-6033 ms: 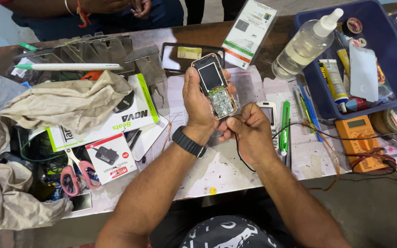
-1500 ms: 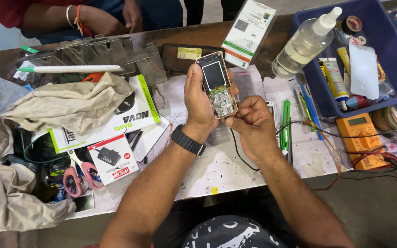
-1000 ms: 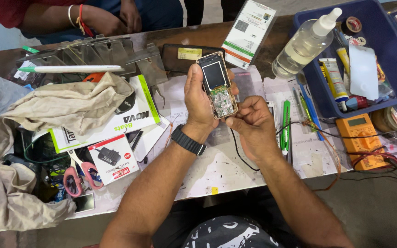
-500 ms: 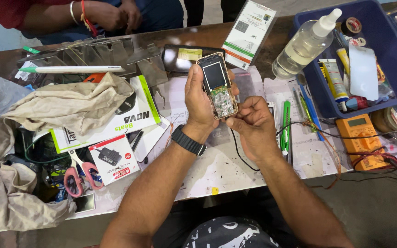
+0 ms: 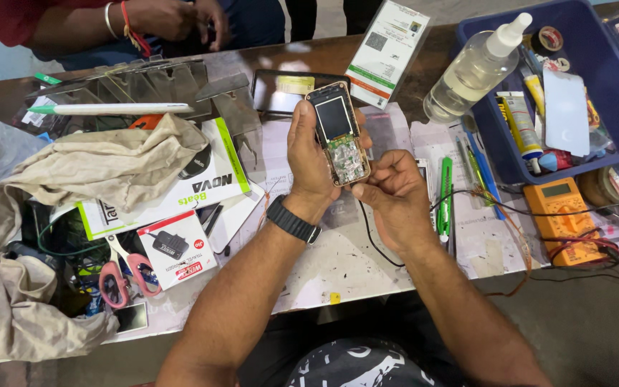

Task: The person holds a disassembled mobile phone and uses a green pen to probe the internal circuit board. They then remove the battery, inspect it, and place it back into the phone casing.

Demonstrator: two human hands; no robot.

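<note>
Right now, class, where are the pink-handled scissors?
In the head view, the pink-handled scissors lie at the table's left front, beside the beige cloth and a small white charger box.

The small phone (image 5: 339, 134) has its front cover off. It has a thin brown rim and rounded corners. A dark little screen fills the top half. Below it, the green board with tiny shiny parts is bare. The phone stands up on end, tipped a bit to the left, held above the tabletop (image 5: 338, 265). The left hand (image 5: 309, 161) wraps around its left side. The right hand (image 5: 390, 188) touches its bottom right corner.
</note>
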